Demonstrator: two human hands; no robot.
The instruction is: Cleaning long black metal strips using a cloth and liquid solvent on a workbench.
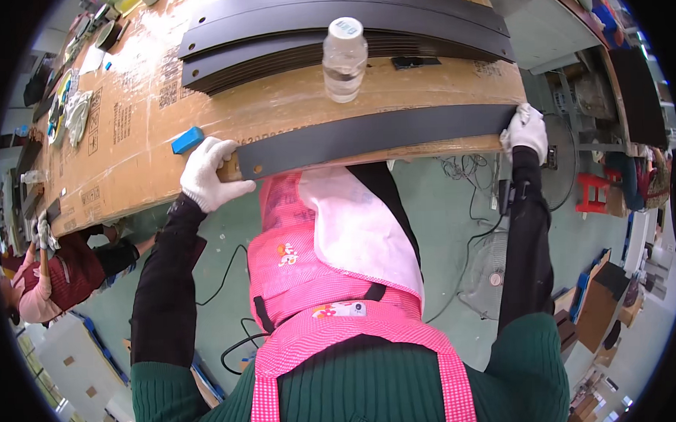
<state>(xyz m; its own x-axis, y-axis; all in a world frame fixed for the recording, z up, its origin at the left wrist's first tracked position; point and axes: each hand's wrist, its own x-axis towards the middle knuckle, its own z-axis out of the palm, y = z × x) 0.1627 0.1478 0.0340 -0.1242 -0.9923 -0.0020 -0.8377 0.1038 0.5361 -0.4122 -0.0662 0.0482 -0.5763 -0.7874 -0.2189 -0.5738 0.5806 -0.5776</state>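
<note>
Green floor (446, 222) spreads below and to both sides of my clear capped bottle (344, 68), which I use as the mark for everything here. The bottle stands on a worktable faced with printed brown cardboard (146, 154), glossy where light strikes it to the bottle's far left. Also far to its left, by the table's edge, is one co-worker (68, 269) in a dark red top.

I count at least two piles of long dark strips (346, 13) just beyond the bottle; their layers I can't number. One single dark strip (380, 137) lies crosswise on my side of the bottle, along the table's near edge. One red stool (593, 192) stands well to the bottle's right.

My two hands wear white gloves. The right hand (527, 132), right of the bottle, is folded round the strip's right end. The left hand (206, 177), left of the bottle, makes a wide C about the other end; whether it presses, I can't tell. One blue block (187, 140) sits left of the bottle, beside that hand.
</note>
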